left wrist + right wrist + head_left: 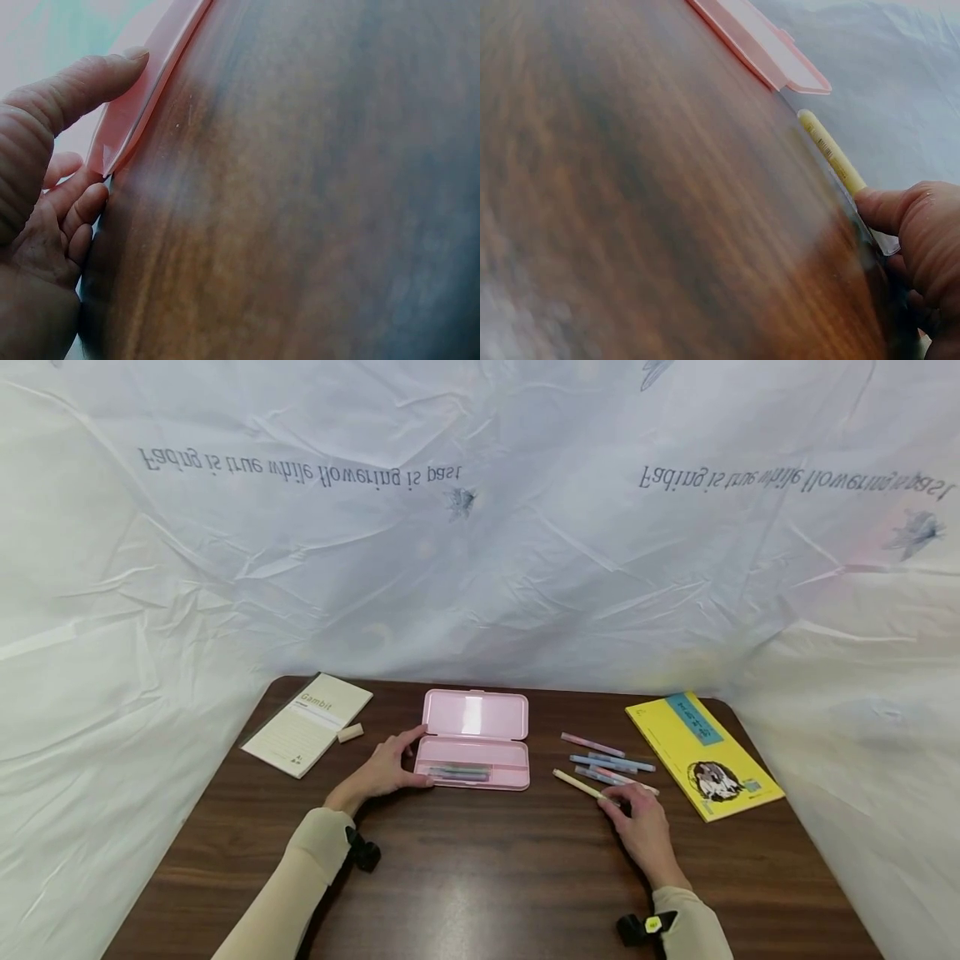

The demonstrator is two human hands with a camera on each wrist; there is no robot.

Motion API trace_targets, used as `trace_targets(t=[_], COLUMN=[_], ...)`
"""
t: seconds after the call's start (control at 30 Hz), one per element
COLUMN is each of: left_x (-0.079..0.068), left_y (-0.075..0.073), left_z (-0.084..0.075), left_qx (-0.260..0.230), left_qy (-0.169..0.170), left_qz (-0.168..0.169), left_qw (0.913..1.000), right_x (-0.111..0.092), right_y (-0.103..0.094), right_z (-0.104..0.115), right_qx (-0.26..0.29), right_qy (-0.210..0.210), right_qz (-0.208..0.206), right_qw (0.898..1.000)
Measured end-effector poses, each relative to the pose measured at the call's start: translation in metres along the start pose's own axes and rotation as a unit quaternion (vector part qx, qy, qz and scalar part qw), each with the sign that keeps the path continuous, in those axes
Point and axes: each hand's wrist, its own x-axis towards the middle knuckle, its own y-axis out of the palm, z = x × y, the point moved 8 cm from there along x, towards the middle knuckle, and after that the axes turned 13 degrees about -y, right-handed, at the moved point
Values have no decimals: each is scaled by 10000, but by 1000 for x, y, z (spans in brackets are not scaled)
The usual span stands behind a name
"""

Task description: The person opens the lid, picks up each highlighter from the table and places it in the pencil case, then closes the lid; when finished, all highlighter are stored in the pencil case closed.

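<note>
Flanking pencil case (475, 739): notepad (307, 734), eraser (349, 733), seemingly yellow book (703, 754)

Pencil case (475, 739): pink, flat, lid laid open toward the far side; a few pens are seen in its tray; its left end is touched by the left hand (386, 768)
Yellow pen (576, 783): slim, pale, laid diagonally right of the case; its near end is touched by the right hand (641, 827)
</note>
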Motion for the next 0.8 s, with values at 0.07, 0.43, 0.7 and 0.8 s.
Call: trace_targets(t=[0.07, 0.43, 0.7, 0.8], left_x=[1, 0, -1, -1], left_y=[1, 0, 0, 0], left_z=[1, 1, -2, -2], left_qx=[15, -16, 32, 60], left_qy=[-30, 0, 158, 147], left_qz=[8, -7, -58, -65], left_qw=[10000, 10000, 9999, 9999], right_x=[-1, 8, 27, 34], right_y=[0, 4, 14, 20], right_z=[1, 12, 39, 48], right_qx=[57, 337, 604, 657], right_qy=[1, -180, -689, -676], right_qz=[-56, -442, -427, -340], right_qw=[10000, 9983, 9949, 9950])
